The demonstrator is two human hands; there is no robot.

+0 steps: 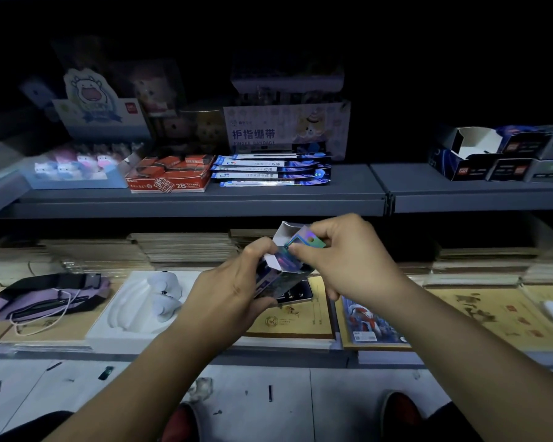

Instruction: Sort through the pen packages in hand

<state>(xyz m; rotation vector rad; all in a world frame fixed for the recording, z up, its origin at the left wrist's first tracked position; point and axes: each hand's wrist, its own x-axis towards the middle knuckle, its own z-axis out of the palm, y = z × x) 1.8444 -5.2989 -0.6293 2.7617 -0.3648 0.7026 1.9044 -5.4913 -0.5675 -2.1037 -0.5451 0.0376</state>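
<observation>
Holo box btwn L hand, R hand

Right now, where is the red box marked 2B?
In the head view, the red 2B box sits on the grey upper shelf, left of centre, between the tray of small cow figures and the stack of blue packets.

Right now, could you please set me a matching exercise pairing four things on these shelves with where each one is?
Things:
1. shiny small box
2. purple pouch
3. red 2B box
4. open dark boxes

Places:
A. upper shelf, far right
B. held in both hands
C. lower shelf, far left
D. upper shelf, beside the blue packets

Pairs: 1-B, 2-C, 3-D, 4-A. The left hand grips the box body; the right hand pinches its open top flap.
</observation>
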